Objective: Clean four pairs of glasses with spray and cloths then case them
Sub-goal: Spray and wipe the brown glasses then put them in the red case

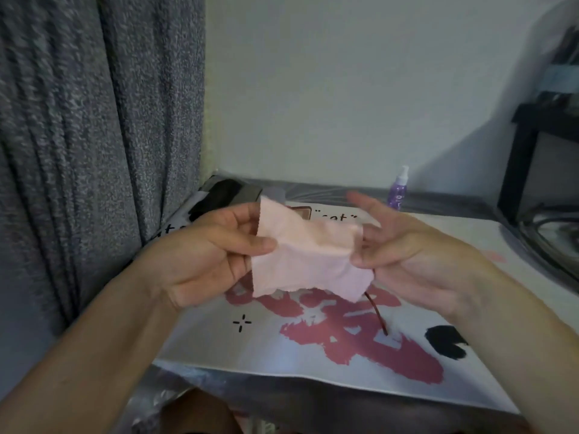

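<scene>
- Thin pale pink cleaning cloth (308, 255) — soft, matt, edges pinked.
- Heavy grey speckled curtain fabric (94, 136) — coarse weave, deeply folded.
- White printed table mat (329, 355) — smooth, faintly glossy.
- Small purple plastic spray bottle (398, 191) — translucent, white cap.
- Slim dark red glasses arm (377, 314) — shiny.

A pale pink square cleaning cloth (308, 258) is held above a white table mat printed with large red brushstrokes (329, 349). Its left edge is pinched by the left hand (203, 255); its right edge is met by the right hand (404, 249), whose fingers are spread. A thin dark-red spectacle temple (377, 314) is seen below the cloth. A small purple spray bottle (398, 191) stands at the wall, beside a grey curtain (94, 120).
</scene>
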Tool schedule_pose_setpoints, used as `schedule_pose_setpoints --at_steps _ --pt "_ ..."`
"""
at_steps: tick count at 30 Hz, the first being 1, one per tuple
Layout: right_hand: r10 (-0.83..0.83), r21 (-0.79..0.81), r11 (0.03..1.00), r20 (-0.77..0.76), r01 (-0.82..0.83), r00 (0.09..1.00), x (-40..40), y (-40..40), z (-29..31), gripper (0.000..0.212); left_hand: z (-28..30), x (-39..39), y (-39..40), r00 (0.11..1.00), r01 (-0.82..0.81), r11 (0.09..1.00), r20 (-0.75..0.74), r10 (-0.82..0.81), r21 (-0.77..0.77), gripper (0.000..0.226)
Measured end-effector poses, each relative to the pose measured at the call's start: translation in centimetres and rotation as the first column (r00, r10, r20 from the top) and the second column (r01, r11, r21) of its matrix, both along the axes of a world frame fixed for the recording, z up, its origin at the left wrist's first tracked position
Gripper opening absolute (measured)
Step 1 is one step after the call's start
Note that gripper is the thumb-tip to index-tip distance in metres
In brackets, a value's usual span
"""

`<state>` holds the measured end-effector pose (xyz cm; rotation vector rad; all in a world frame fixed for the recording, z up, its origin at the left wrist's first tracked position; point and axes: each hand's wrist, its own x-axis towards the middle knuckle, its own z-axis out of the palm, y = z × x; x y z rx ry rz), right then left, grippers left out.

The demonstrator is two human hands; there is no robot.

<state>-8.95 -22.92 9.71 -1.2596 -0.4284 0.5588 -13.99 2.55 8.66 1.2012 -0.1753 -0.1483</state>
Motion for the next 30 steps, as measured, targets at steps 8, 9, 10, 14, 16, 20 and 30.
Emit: schedule_pose_setpoints --at_steps 8,9,10,14,16,20,30 --pt "-0.387 0.135 0.865 0.794 0.484 0.470 -1.8 -1.1 1.0 0.095 0.9 -1.6 -3.1 0.550 -0.572 0.802 0.806 0.219 0.173 0.050" --pt "-0.410 0.147 0.850 0.787 0.506 0.461 -1.9 -1.2 1.2 0.085 1.2 -1.4 -3.2 0.562 -0.570 0.801 0.798 0.215 0.185 0.051" --pt "-0.427 0.153 0.835 0.786 0.529 0.447 -1.9 -1.3 1.5 0.072 1.6 -1.1 -3.2 0.587 -0.562 0.805 0.777 0.228 0.188 0.051" --pt "-0.404 0.070 0.833 0.755 0.549 0.517 -1.7 -1.7 2.4 0.046 3.0 -0.3 -3.3 0.690 -0.580 0.787 0.640 0.338 0.211 0.035" --pt "-0.368 0.014 0.859 0.712 0.512 0.598 -1.3 -1.8 2.5 0.039 3.1 0.2 -3.5 0.711 -0.588 0.770 0.613 0.346 0.248 0.035" --pt "-0.295 -0.113 0.863 0.679 0.493 0.672 -0.5 -2.3 2.2 0.032 2.6 1.0 -3.6 0.772 -0.528 0.785 0.568 0.285 0.324 0.035" --pt "-0.160 -0.122 0.931 0.709 0.343 0.687 0.7 -4.4 3.1 0.020 3.1 1.2 -1.6 0.733 -0.465 0.755 0.680 0.035 0.462 0.036"
